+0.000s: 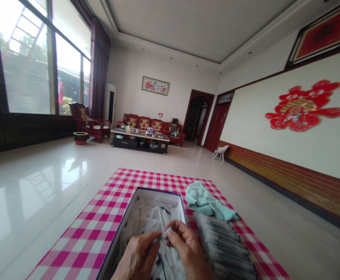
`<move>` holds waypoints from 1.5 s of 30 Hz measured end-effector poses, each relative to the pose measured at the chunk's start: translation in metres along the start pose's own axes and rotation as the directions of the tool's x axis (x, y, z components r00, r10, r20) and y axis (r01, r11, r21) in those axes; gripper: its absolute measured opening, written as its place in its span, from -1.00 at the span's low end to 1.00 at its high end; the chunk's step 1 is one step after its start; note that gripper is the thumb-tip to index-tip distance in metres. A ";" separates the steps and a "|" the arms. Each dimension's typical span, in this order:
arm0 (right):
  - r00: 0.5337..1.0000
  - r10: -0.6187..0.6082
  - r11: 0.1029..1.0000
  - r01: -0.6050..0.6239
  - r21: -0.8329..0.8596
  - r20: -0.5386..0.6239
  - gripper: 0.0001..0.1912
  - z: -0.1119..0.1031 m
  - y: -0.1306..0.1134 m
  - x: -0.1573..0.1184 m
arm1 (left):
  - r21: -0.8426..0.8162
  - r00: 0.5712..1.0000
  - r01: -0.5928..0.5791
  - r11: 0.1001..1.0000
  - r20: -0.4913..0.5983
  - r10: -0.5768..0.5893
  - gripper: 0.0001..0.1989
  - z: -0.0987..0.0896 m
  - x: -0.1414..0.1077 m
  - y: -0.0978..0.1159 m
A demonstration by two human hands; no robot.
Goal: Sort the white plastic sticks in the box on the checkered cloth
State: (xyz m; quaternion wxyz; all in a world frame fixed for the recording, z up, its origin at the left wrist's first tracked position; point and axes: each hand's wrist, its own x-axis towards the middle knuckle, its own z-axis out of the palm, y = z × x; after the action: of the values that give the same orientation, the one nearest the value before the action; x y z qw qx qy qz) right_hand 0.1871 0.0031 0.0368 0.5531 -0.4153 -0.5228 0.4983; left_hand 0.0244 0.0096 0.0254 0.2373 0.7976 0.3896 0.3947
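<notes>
My left hand (137, 257) and my right hand (187, 249) pinch a slim white wrapped packet (162, 236) between their fingertips, over an open cardboard box (158, 191) with a dark blue rim. The box is filled with a loose heap of similar white packets (161, 217), some showing dark strips. To the right of the box, a tightly packed row of wrapped packets with dark bands (222, 247) lies on a pink-and-white checked cloth (100, 217). A crumpled pale turquoise towel (206, 201) rests beyond that row. What the packet contains is too small to tell.
The checked cloth lies on a glossy tiled floor (41, 175). Far ahead stand a low coffee table (140, 140) and a red wooden sofa (143, 123). A matching armchair (89, 122) sits by the tall windows (41, 58) on the left.
</notes>
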 end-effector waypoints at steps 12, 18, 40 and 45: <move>0.998 0.006 0.990 -0.015 0.142 0.062 -0.79 0.003 -0.010 -0.005 | -0.144 0.987 0.143 0.979 0.099 -0.129 -0.63 -0.003 0.002 0.003; 0.992 0.078 0.921 -0.111 0.373 0.104 -0.68 0.012 0.004 -0.004 | -0.388 0.960 0.231 0.892 0.237 -0.146 -0.56 -0.007 0.004 0.006; 0.992 0.095 0.960 -0.068 0.273 -0.088 -0.62 0.029 -0.002 -0.008 | -0.092 0.980 -0.155 0.984 -0.143 0.141 -0.66 0.000 -0.001 0.009; 0.988 0.107 0.958 -0.073 0.278 -0.108 -0.59 0.031 -0.006 -0.009 | -0.114 0.986 -0.149 0.982 -0.096 0.138 -0.61 0.001 0.000 0.009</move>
State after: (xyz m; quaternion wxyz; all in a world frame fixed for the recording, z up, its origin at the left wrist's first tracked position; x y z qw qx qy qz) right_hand 0.1573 -0.0082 0.0447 0.6125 -0.3881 -0.3950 0.5641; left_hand 0.0286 0.0045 0.0309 0.2385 0.7897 0.3165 0.4684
